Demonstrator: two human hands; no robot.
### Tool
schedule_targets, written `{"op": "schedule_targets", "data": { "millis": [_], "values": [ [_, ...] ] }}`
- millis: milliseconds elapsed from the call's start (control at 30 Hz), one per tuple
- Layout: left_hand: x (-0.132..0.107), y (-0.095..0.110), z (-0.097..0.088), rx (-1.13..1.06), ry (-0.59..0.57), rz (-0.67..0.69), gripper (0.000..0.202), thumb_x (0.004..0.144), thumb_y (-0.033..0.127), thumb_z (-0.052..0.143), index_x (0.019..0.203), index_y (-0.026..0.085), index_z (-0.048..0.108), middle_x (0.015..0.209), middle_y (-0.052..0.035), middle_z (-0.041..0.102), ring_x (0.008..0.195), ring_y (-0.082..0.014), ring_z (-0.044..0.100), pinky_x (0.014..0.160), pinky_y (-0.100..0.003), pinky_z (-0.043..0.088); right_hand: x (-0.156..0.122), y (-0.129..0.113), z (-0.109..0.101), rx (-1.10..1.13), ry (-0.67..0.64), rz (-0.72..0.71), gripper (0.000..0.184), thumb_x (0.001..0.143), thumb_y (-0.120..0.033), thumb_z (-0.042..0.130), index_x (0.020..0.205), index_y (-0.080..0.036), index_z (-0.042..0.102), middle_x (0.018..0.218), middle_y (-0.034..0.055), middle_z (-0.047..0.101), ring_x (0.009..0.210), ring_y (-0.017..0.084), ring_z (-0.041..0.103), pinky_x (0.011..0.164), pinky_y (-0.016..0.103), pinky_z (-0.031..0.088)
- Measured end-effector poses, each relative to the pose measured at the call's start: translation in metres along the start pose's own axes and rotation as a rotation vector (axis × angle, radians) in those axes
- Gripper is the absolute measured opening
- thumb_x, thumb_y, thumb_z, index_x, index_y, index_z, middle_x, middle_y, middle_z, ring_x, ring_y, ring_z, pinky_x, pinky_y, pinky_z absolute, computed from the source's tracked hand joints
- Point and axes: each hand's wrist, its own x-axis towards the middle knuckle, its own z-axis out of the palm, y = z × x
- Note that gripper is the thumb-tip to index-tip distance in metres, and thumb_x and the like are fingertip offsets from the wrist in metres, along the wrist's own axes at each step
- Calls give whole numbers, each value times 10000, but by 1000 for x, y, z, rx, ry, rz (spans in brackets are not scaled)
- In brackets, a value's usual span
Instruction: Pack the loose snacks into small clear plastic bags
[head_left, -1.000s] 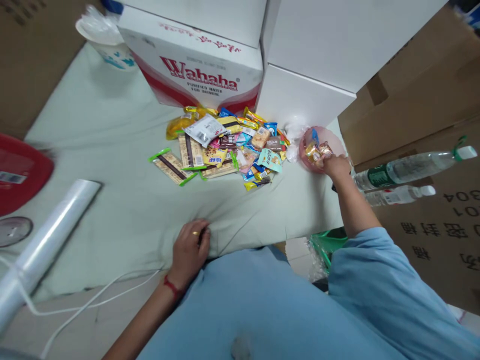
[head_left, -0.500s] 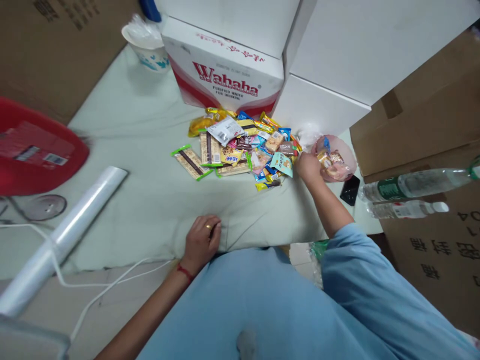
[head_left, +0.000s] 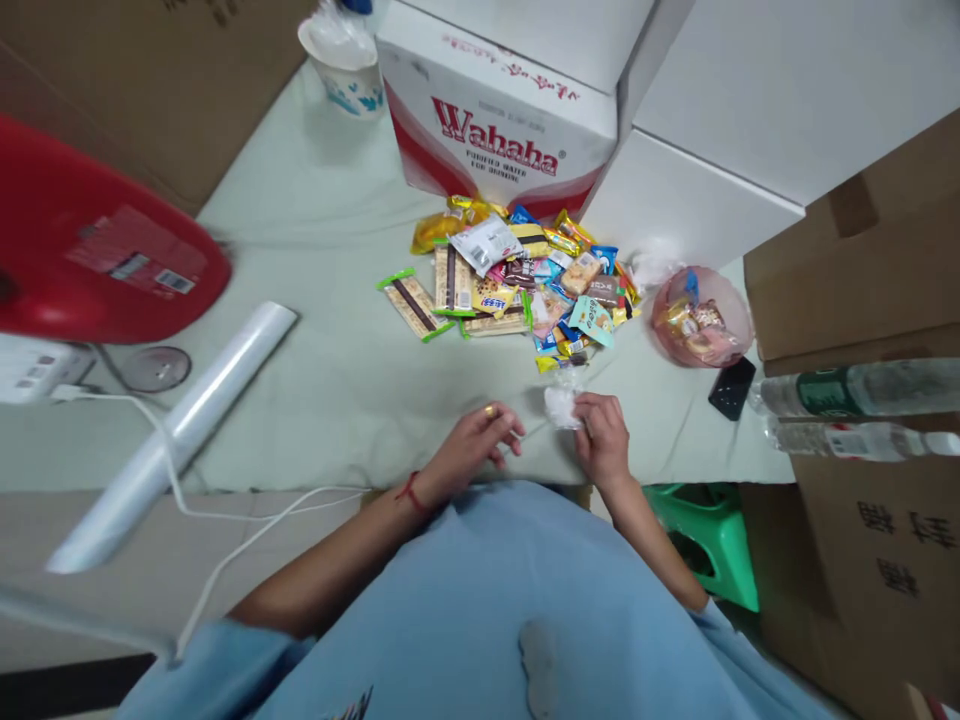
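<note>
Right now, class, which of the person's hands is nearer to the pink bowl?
Right: the right hand is below and left of the pink bowl in the picture; the left hand is farther left.

The single head-worn camera looks forward and steeply down from above the light-blue cloth shirt, which fills the bottom edge; the bare left hand and bare right hand sit close, below centre, the pale green cloth-covered table spans the middle, and the red-and-white cardboard Wahaha box stands farther off, near the top
</note>
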Motion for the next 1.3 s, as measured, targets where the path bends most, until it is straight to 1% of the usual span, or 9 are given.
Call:
{"op": "schedule_targets", "data": {
  "millis": [200,300,433,667,800,900,1000,1133,1300],
  "values": [
    [28,-3,20,-58,119,77,450,750,579,828,844,190,623,745,8,621,700,-134,605,621,-244,491,15,-17,10,183,-129,1,231,948,-123,508,1064,-244,668,1216,107,709,1128,251,643,979,457,531],
    [24,-10,15,111,208,226,322,817,489,783,829,183,682,790,-15,649,742,-140,598,703,-271,486,23,-21,10,398,-146,200,155,988,-255,552,1080,-246,677,1223,97,706,1151,243,654,955,414,547],
    [15,-12,9,267,214,373,247,864,440,754,828,196,745,912,-49,678,860,-171,632,797,-300,501,38,-28,18,632,-293,486,256,907,-498,739,895,-245,707,937,42,697,883,202,642,754,305,515],
    [6,-11,-14,-9,330,222,409,818,574,803,851,192,661,960,-51,713,831,-164,655,754,-291,534,45,-19,18,1092,-283,818,456,742,-636,861,775,-230,657,755,-13,615,679,144,517,689,279,465],
    [4,-12,-10,-49,208,123,463,802,590,824,987,198,661,1089,-76,729,1000,-215,708,842,-338,585,41,-22,18,915,-211,671,394,802,-594,835,776,-233,680,882,24,663,832,180,593,781,300,488],
    [9,-13,-1,50,163,153,401,776,507,854,978,198,696,1020,-62,741,982,-215,707,886,-345,573,38,-29,25,849,-254,563,353,864,-578,791,828,-237,709,925,34,676,882,192,609,807,308,484],
    [14,-13,4,157,208,228,281,839,469,783,886,199,721,995,-71,750,951,-211,700,890,-347,564,36,-33,35,931,-242,684,426,913,-666,698,892,-240,676,849,7,652,797,175,588,773,301,487],
    [15,-13,0,227,248,300,262,828,462,788,849,206,736,1159,-107,735,1097,-242,682,885,-338,572,37,-31,41,965,-289,786,470,806,-667,812,845,-223,666,768,-24,622,713,147,537,702,270,463],
    [14,-15,-15,-168,317,152,368,745,474,858,868,202,642,989,-37,730,865,-155,661,761,-271,565,40,-14,25,1223,-303,990,462,688,-559,945,810,-209,669,757,-38,639,680,113,574,693,248,528]
  ]
}}
